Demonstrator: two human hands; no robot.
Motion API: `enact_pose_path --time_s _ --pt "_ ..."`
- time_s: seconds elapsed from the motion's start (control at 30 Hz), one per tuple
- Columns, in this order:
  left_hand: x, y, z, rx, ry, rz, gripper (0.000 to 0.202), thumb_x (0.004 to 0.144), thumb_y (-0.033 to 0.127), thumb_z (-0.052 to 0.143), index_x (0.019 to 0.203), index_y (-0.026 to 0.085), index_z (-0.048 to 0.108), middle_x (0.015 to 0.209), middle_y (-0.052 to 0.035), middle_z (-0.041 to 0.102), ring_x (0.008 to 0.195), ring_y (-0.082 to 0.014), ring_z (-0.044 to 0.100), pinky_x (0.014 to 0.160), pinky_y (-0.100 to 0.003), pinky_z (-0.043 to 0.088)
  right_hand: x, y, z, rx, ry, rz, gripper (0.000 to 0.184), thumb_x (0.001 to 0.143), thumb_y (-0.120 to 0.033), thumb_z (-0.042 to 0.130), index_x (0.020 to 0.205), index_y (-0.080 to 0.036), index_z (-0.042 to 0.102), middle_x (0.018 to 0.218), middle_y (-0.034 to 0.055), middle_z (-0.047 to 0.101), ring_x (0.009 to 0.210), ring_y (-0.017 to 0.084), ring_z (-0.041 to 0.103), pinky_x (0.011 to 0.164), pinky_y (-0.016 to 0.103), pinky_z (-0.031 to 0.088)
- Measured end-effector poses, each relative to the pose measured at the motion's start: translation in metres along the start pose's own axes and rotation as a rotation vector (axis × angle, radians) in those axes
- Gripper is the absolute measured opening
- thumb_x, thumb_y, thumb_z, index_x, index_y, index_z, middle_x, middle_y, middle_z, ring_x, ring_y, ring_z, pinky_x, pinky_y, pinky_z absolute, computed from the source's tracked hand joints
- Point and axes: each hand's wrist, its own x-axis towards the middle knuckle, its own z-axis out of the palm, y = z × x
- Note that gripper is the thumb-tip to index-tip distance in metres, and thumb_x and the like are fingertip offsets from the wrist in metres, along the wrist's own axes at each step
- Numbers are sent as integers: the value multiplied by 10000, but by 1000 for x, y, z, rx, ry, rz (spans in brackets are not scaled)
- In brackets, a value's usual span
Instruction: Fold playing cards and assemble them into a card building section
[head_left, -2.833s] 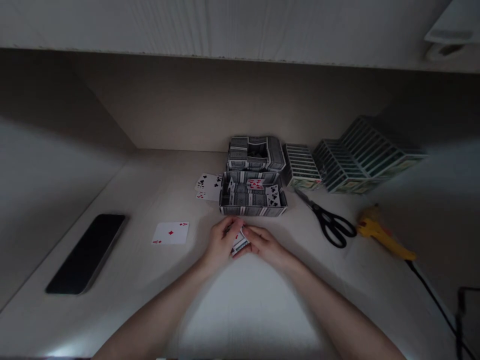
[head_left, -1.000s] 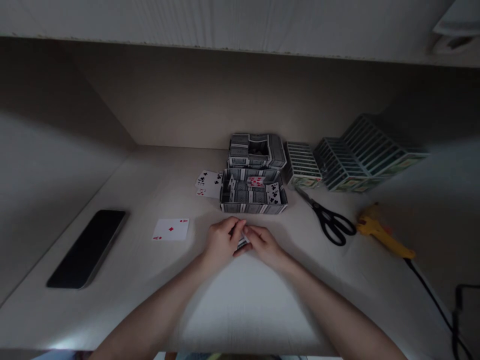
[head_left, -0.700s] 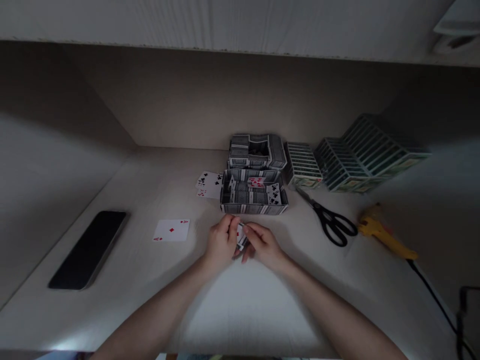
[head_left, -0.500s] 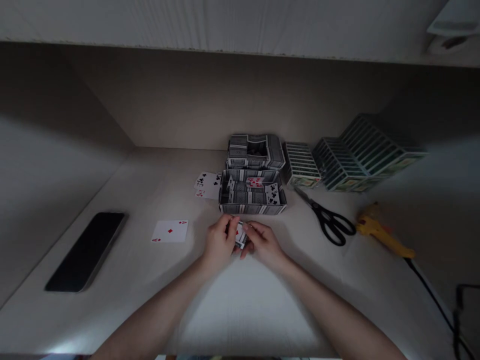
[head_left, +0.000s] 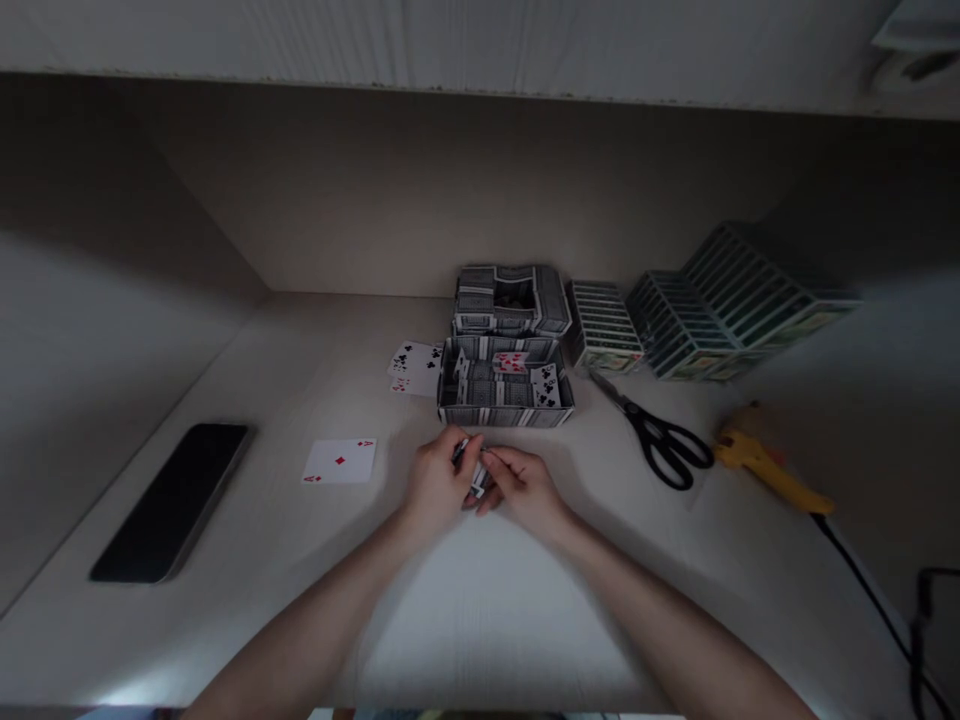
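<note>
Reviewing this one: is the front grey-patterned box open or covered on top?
Open: no lid covers the box, and card faces with red and black pips show inside it.

We see grey-and-white held card (head_left: pixel 479 482), grey-patterned box (head_left: pixel 506 416), red-on-white ace (head_left: pixel 340 461), black phone (head_left: pixel 171 503) near left edge of pale tabletop (head_left: pixel 465 620), yellow glue gun (head_left: pixel 776 474).

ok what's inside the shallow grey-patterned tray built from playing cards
The tray holds a white red-pip card, white club faces and grey patterned pieces; whatever lies beneath is covered.
</note>
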Motion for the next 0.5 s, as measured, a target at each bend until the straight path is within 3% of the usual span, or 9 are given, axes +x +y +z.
enact_pose_path --time_s 0.17,0.33,0.5 --pt "1 -1 2 -105 -27 -27 299 820 405 383 652 172 468 486 50 444 444 -77 426 426 -181 287 0 -2 -1 99 -29 10 361 709 -501 543 722 -141 565 519 -18 573 414 114 573 349 193 431" --pt "0 -2 5 -225 66 -51 293 846 393 347 685 172 453 514 50 443 461 -77 411 440 -183 305 3 -10 -6 326 11 55 368 695 -496 572 696 -128 573 550 3 583 412 108 541 357 214 425" --pt "0 -3 5 -365 30 -95 322 821 419 397 674 154 503 534 29 504 484 -85 459 453 -190 350 4 -7 -5 246 75 11 378 720 -519 534 683 -143 538 482 -19 535 361 94 478 321 205 363"
